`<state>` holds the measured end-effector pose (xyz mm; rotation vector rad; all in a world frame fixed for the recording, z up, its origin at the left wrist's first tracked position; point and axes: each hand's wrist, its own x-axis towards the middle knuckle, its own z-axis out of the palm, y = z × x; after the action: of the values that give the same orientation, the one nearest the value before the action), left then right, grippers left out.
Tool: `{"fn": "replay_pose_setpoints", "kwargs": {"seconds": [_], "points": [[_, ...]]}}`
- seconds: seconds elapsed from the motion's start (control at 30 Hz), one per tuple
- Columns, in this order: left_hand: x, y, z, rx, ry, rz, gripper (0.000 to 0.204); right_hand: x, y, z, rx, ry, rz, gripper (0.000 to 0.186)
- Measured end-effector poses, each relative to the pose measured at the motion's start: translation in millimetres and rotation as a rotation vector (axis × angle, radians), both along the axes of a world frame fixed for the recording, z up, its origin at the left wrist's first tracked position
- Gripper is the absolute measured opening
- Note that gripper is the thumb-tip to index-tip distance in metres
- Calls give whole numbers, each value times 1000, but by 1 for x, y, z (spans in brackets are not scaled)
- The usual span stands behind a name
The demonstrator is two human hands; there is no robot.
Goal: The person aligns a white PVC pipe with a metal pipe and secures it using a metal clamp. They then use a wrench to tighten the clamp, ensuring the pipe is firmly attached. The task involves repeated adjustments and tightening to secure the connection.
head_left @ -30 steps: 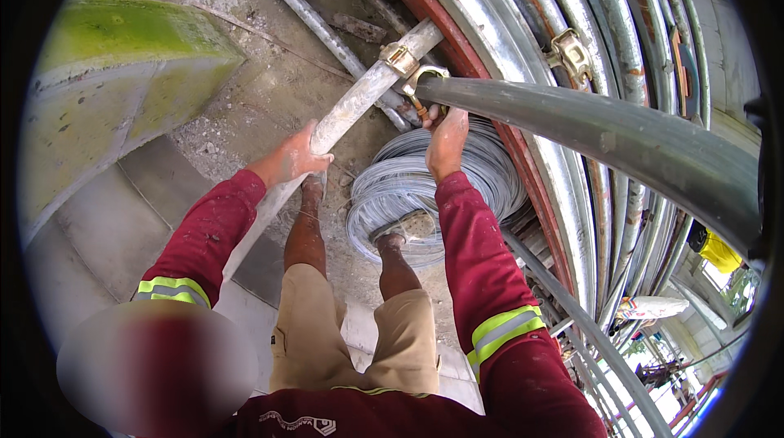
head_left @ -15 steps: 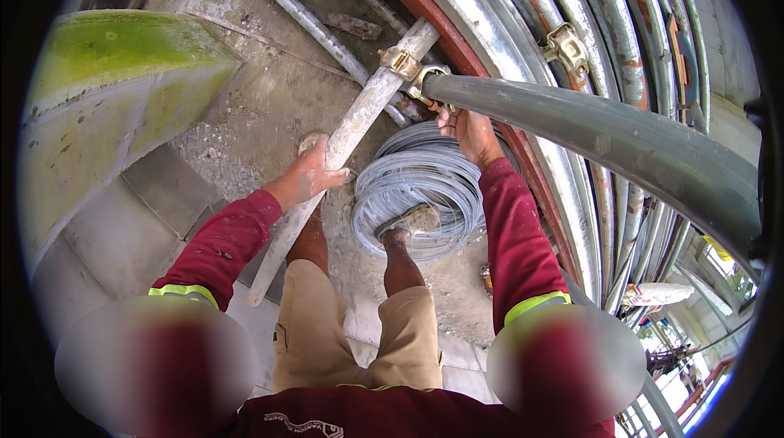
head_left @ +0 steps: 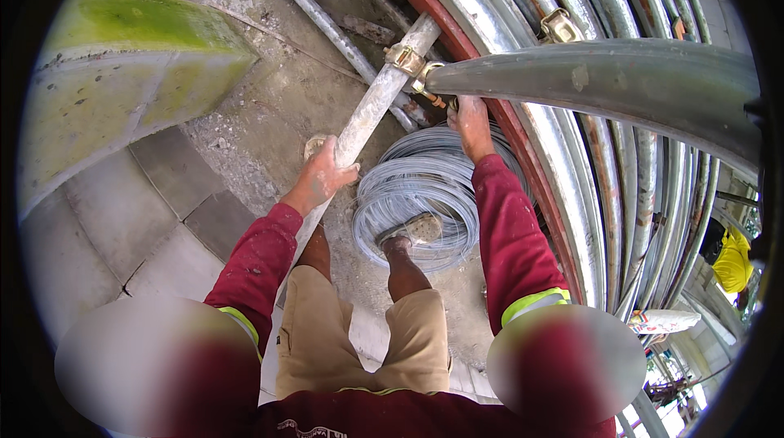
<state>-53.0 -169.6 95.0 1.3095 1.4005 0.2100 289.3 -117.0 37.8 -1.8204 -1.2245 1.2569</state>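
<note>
My left hand (head_left: 320,177) is wrapped round a pale, dirt-crusted scaffold pipe (head_left: 366,122), which slants down toward my legs. Near the pipe's upper end a brass-coloured scaffold coupler (head_left: 406,58) is fastened. Its other half clasps the end of a thick grey pipe (head_left: 604,83) that runs off to the right. My right hand (head_left: 472,126) is closed just below the coupler's bolt (head_left: 437,100). Its fingertips are partly hidden, and what they hold cannot be made out.
A coil of grey wire (head_left: 416,193) lies on the ground, with my foot inside it. Behind the coupler runs a red beam (head_left: 535,205), and many galvanised pipes (head_left: 563,152) are stacked beyond it. A mossy concrete block (head_left: 139,79) stands left. A yellow-clad figure (head_left: 732,262) shows far right.
The grey pipe's right part has swung upward in view. My right hand has shifted slightly right, its fingers more closed. My left hand keeps its grip on the pale pipe.
</note>
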Motion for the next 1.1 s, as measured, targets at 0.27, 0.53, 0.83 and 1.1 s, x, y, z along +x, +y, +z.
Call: {"fn": "replay_pose_setpoints", "kwargs": {"seconds": [0.27,0.53,0.83,1.1], "points": [[-8,9,1,-49,42,-3,63,-24,10,43,-314,372,-252,43],[-36,14,-8,-100,20,2,70,-60,-58,87,-317,276,-438,60],[-15,-30,-82,-500,-800,557,59,-194,16,136,97,-123,470,36],[-18,4,-21,6,-135,36,61,-24,-217,254,-212,-614,246,41]]}}
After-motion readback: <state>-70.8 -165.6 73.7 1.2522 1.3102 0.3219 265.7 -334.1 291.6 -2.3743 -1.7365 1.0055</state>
